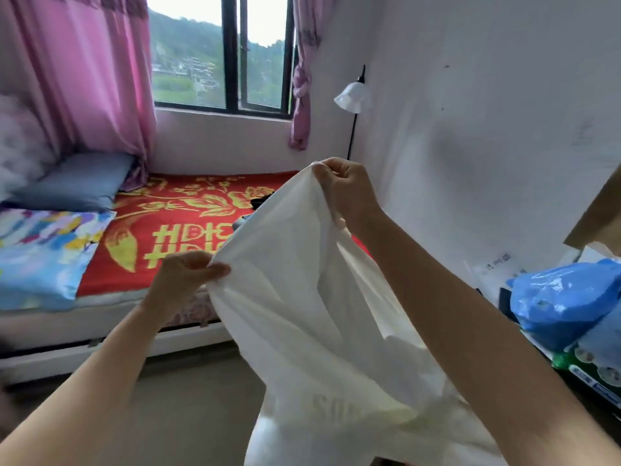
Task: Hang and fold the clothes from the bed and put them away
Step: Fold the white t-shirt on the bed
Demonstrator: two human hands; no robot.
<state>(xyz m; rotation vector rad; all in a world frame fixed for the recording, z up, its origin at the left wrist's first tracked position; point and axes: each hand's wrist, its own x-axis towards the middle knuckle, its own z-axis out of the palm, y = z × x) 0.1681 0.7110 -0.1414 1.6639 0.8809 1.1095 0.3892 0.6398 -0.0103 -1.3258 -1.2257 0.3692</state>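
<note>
White garment (302, 297) is held in the air before the bed (188, 230), its edge pinched by left hand (183, 275) and right hand (346, 186), well apart. Thin pinches; slippage to the floor is judged possible.

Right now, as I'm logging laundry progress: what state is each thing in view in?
white garment: unfolded, held up in the air, hanging between both hands
left hand: pinches the garment's edge
right hand: pinches the same edge, higher up
dark clothes: lying on the bed, partly hidden by the garment
left curtain: hanging loose
right curtain: tied in a knot
</note>
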